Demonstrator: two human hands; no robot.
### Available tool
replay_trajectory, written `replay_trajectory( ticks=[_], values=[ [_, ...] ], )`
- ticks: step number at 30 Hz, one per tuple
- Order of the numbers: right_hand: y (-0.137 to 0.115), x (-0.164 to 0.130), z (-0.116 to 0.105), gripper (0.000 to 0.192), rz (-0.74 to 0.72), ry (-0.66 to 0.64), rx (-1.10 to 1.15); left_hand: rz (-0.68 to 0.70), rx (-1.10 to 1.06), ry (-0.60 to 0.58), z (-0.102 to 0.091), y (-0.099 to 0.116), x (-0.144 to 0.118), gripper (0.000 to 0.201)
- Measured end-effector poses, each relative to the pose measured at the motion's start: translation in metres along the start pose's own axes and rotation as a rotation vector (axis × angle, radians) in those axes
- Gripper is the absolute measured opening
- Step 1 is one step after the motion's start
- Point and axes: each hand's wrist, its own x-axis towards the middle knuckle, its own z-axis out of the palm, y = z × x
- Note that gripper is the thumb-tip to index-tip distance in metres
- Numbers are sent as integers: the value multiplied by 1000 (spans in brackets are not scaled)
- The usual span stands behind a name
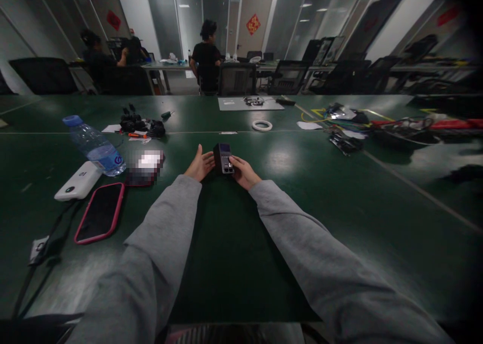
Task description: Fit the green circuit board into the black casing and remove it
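Observation:
A small dark grey box-shaped device [225,155] stands on the green tabletop in front of me, tilted slightly. It has a dark screen at the top, small buttons below, and what look like two round-cornered openings at its lower end. My right hand [243,172] holds its right side, thumb on the front face and the other fingers mostly hidden. On the other side my left hand [202,164] is open, fingers stretched towards the device's left side; I cannot tell whether the fingertips touch it.
Left on the green table [241,263] are a tilted water bottle [96,150], a white power bank [78,181], a pink-cased phone [101,213] and a blurred-out phone-like item [145,169]. A tape roll [261,125] lies farther back; cables [343,140] clutter the right. Two people sit beyond.

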Motion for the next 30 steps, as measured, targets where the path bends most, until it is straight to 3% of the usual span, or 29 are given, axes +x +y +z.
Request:
replay_trajectory(
  ticks=[6,10,18,25,30],
  values=[
    [0,-4,6,55,-1,60,-59,-93,-164,-139,31,-15,-11,84],
    [4,-6,12,58,-74,64,-147,-50,-252,-169,39,-18,-16,87],
    [18,-17,19,48,-392,50,-608,57,-75,-116,33,-19,-11,92],
    [15,-34,29,45,-741,119,-999,40,-333,-104,26,-22,-5,70],
    [17,-35,31,48,-909,103,-1274,-103,-450,-82,31,-17,-8,75]
  ],
)
